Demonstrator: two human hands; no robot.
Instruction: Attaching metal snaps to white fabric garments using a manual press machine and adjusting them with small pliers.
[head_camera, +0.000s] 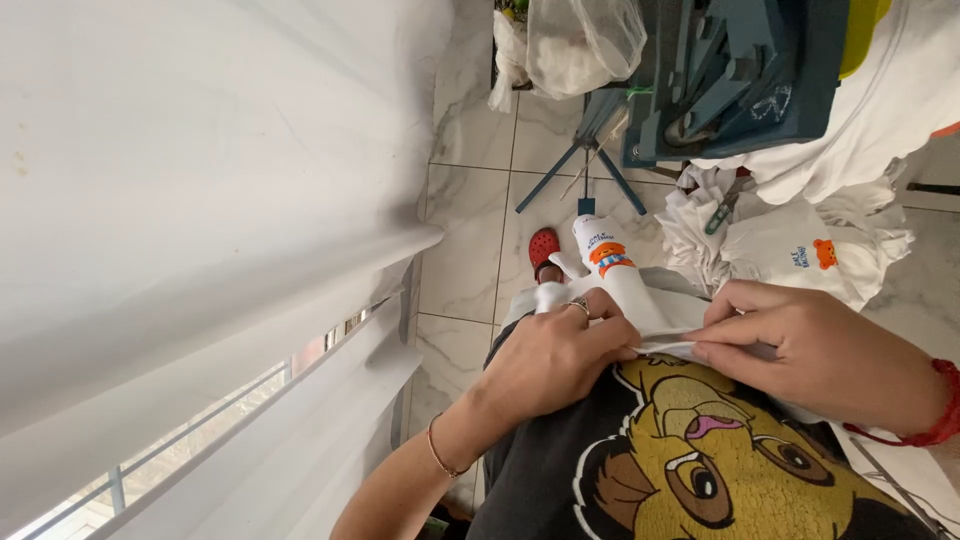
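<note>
I'm mid-fold on a small white cotton garment w/ an orange bear print (612, 262), draped over my lap: my left hand (555, 355) is curled shut pinching its edge, my right hand (800, 350) pressed flat w/ fingertips nipping the same hem. Next, I reckon, calls for keeping both edges lined up & taut. Below is white marble-look tile floor (465, 215); a heap of white printed garments (800, 235) and a blue-grey metal machine (735, 75) sit nearby, sheer white curtain (200, 200) beside me.

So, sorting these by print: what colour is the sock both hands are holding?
White sock with an orange cartoon figure and blue stripe; clearest in the head view.
</note>
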